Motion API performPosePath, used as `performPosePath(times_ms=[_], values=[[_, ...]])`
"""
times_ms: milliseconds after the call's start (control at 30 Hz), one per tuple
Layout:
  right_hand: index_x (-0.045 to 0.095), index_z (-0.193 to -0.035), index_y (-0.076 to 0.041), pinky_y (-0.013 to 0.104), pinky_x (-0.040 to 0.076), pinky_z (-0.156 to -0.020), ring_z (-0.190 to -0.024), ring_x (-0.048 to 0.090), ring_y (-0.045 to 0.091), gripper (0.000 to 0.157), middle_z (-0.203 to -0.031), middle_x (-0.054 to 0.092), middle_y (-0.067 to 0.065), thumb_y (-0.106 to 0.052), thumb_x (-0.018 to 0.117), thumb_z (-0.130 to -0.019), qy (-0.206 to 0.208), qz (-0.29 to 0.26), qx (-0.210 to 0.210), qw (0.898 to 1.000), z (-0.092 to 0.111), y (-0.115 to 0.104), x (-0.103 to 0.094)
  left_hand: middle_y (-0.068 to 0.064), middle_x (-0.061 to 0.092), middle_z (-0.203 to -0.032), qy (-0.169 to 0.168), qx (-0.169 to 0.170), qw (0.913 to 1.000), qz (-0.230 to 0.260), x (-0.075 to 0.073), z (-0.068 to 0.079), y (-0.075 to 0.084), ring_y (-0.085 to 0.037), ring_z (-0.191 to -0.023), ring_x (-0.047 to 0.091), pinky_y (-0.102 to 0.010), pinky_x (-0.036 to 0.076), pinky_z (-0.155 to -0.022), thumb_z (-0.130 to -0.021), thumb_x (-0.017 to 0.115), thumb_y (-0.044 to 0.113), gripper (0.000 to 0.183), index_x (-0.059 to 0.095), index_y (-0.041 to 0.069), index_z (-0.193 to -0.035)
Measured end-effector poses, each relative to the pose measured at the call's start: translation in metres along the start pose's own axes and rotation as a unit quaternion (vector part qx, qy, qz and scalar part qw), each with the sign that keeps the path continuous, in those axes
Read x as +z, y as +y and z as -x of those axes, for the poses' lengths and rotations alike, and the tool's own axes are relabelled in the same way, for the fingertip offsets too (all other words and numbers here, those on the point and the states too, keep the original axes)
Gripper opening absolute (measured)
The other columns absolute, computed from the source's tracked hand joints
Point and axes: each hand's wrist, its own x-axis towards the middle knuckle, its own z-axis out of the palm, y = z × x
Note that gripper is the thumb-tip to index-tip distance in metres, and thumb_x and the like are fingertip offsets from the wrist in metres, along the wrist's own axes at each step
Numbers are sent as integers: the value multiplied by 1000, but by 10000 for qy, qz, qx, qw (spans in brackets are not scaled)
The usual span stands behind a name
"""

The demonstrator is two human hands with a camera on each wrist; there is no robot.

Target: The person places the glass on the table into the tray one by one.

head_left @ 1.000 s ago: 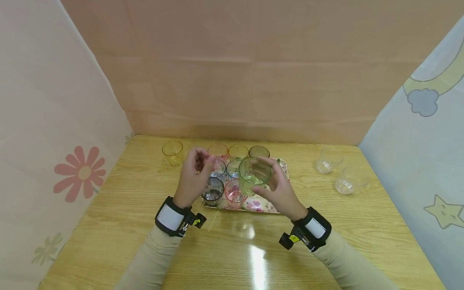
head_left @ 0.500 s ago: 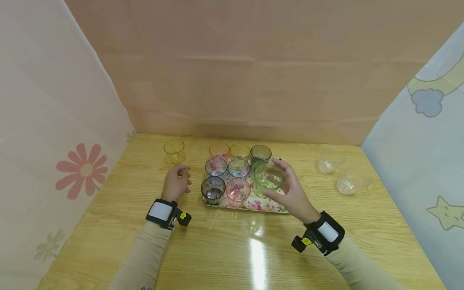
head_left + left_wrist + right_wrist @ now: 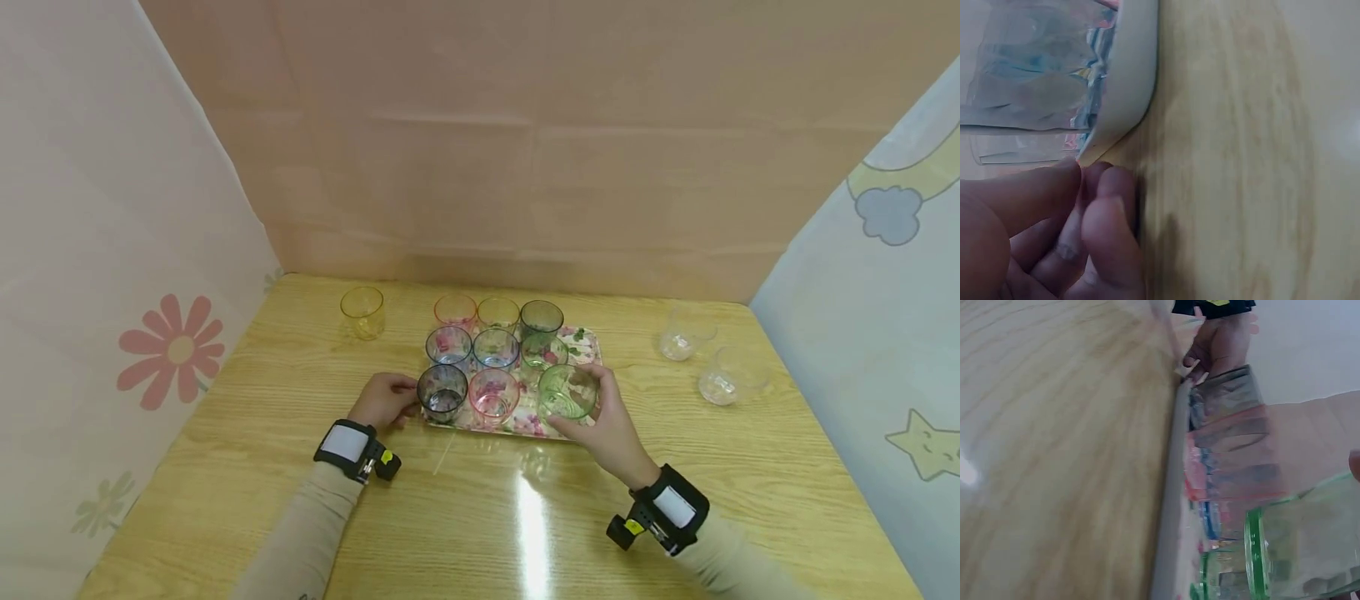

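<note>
My right hand [image 3: 611, 425] grips a clear green glass [image 3: 567, 392] by its side, at the front right of a floral tray [image 3: 528, 423]. In the right wrist view its green-edged base [image 3: 1257, 550] appears slightly apart from the tray. My left hand [image 3: 384, 402] is at the tray's front left corner; in the left wrist view its thumb and curled fingers pinch the white rim [image 3: 1132, 69]. Just beside that hand stands a dark grey glass [image 3: 442, 393], then a pink glass [image 3: 493, 396]. Another green glass [image 3: 543, 352] stands behind the held one.
Behind them on the tray are blue-rimmed glasses [image 3: 496, 348], a red-rimmed glass [image 3: 455, 310], a yellow one [image 3: 498, 312] and a dark one [image 3: 542, 317]. A yellow glass [image 3: 363, 313] stands left of the tray. Two clear glasses [image 3: 678, 343] lie tilted at right.
The green glass in my right hand has moved right and toward the front, uncovering another green glass. My left hand went left and down from above the tray, then came in to its corner.
</note>
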Motion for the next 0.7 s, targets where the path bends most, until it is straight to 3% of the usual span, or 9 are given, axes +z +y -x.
performPosePath(times_ms=[167,300,400,533,700], values=[[28,-134,-5,57,27,-103,-124,34,31,82,-130,38,14,-19,81,-73,287,323,170,9989,3,11,8,-8,67,-79,88,133,9996,-236,3,0,-3,-12,-50,56,-27,48,-46,-88,64,7,18,69,-1,-103],[29,-134,-3,55,32,-101,-122,37,35,84,-131,37,17,-18,83,-71,388,383,241,9982,4,12,13,-8,68,-78,199,266,9988,-368,4,3,-2,-12,-52,57,-26,46,-45,-86,66,7,18,69,-1,-101],[30,-135,-4,46,43,-91,-120,38,36,84,-131,37,18,-19,82,-71,415,501,377,9972,3,16,15,-9,69,-79,264,356,9981,-417,5,4,0,-13,-54,58,-25,45,-47,-85,67,7,18,70,-1,-100],[30,-136,-7,33,46,-75,-115,42,32,87,-130,38,14,-28,83,-70,562,642,594,9946,1,25,19,-8,69,-80,329,411,9971,-546,6,3,0,-13,-62,62,-25,46,-53,-85,67,7,16,70,-1,-98],[30,-135,-7,42,44,-85,-116,41,30,92,-130,38,13,-36,84,-66,727,668,621,9932,-1,32,28,-8,69,-80,358,402,9967,-601,7,3,0,-14,-66,63,-26,47,-57,-86,66,7,16,70,-1,-98]])
